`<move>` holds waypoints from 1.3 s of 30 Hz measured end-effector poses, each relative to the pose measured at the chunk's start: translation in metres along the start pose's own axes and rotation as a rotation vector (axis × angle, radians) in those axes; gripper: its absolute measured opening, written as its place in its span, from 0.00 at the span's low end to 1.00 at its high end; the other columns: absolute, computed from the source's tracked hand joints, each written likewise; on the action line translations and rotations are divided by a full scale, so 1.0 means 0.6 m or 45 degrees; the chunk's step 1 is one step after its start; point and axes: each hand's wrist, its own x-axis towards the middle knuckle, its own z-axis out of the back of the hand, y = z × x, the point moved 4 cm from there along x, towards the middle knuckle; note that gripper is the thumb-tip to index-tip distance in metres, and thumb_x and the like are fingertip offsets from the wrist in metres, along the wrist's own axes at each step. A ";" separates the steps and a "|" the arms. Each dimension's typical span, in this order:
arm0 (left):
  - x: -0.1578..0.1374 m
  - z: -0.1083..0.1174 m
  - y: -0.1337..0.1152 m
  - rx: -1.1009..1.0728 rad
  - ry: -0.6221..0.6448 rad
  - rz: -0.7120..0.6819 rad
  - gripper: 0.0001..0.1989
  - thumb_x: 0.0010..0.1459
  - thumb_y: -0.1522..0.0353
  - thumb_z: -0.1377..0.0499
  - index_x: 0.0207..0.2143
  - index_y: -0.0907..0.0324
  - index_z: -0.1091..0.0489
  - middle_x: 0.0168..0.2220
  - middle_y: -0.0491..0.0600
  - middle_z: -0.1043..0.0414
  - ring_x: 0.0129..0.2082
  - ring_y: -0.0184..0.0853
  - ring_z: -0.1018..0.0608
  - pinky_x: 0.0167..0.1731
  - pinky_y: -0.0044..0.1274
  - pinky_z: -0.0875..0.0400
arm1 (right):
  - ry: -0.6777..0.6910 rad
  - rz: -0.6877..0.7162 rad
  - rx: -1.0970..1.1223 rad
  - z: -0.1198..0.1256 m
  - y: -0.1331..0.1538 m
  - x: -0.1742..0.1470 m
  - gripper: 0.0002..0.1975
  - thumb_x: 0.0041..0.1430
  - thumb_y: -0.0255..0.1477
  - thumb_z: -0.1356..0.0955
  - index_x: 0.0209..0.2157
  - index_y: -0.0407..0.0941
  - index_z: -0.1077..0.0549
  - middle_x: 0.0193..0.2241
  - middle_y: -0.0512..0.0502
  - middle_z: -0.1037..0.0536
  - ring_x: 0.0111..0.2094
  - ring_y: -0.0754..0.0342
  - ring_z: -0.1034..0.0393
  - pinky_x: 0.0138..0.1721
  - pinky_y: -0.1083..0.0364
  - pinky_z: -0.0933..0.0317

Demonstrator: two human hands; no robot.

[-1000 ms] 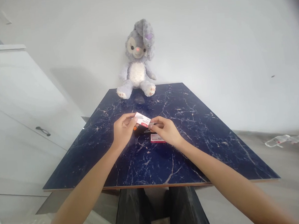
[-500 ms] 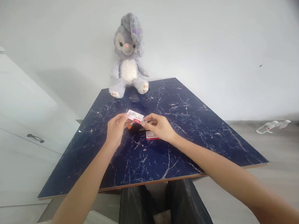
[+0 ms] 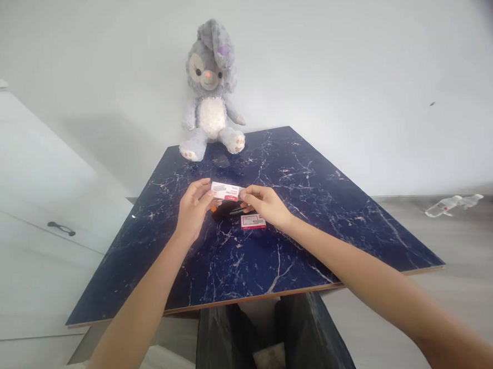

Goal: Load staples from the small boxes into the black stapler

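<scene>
so i've got a red-and-white staples box (image 3: 225, 191) pinched by its ends in my left grip (image 3: 190, 211) and right grip (image 3: 271, 208), up over the blue marbled table (image 3: 235, 274), with a second box (image 3: 252, 222) lying near my right and a plush bunny (image 3: 213, 117) sitting at the back.

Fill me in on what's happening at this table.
A person holds a small box above the table, the left hand at one end and the right hand at the other. A second box lies on the table, just nearer the person. A dark item, partly hidden, shows beneath the held one. A plush toy sits at the far edge.
</scene>
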 end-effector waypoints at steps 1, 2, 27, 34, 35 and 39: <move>0.000 0.000 0.000 0.004 -0.001 -0.005 0.20 0.54 0.60 0.33 0.48 0.55 0.29 0.47 0.52 0.24 0.41 0.37 0.19 0.39 0.27 0.21 | 0.002 0.012 -0.014 0.000 0.002 -0.001 0.13 0.54 0.40 0.27 0.32 0.45 0.24 0.32 0.48 0.20 0.32 0.55 0.26 0.37 0.55 0.27; 0.000 0.001 0.000 0.015 -0.005 -0.017 0.20 0.54 0.59 0.33 0.48 0.55 0.28 0.48 0.52 0.24 0.41 0.37 0.20 0.38 0.27 0.21 | 0.008 0.024 -0.030 -0.001 0.003 -0.002 0.12 0.55 0.40 0.27 0.33 0.45 0.23 0.32 0.48 0.20 0.32 0.55 0.26 0.36 0.55 0.27; -0.004 0.000 -0.007 -0.008 -0.083 -0.118 0.15 0.56 0.56 0.35 0.40 0.57 0.22 0.41 0.51 0.21 0.34 0.35 0.20 0.29 0.23 0.24 | 0.009 0.006 -0.029 -0.004 0.009 -0.005 0.08 0.53 0.35 0.28 0.30 0.44 0.23 0.37 0.47 0.20 0.35 0.54 0.27 0.35 0.56 0.31; 0.005 0.010 -0.006 -0.113 -0.177 0.008 0.14 0.56 0.58 0.34 0.36 0.59 0.22 0.33 0.49 0.21 0.28 0.29 0.23 0.24 0.17 0.29 | 0.022 0.391 -0.261 -0.009 0.027 -0.018 0.09 0.56 0.36 0.28 0.33 0.45 0.25 0.41 0.46 0.21 0.33 0.56 0.28 0.34 0.56 0.32; 0.004 0.009 -0.005 -0.106 -0.177 0.022 0.14 0.56 0.57 0.34 0.35 0.60 0.22 0.32 0.49 0.22 0.27 0.29 0.23 0.24 0.18 0.29 | -0.001 0.481 -0.316 -0.011 0.033 -0.023 0.09 0.57 0.36 0.28 0.34 0.45 0.25 0.42 0.45 0.22 0.32 0.57 0.28 0.34 0.56 0.32; 0.000 0.001 0.000 -0.117 -0.133 0.065 0.14 0.55 0.58 0.33 0.34 0.60 0.23 0.32 0.49 0.21 0.28 0.30 0.22 0.27 0.19 0.28 | -0.062 0.723 -0.535 -0.015 0.051 -0.039 0.08 0.59 0.37 0.28 0.35 0.46 0.24 0.44 0.44 0.24 0.33 0.56 0.29 0.36 0.54 0.30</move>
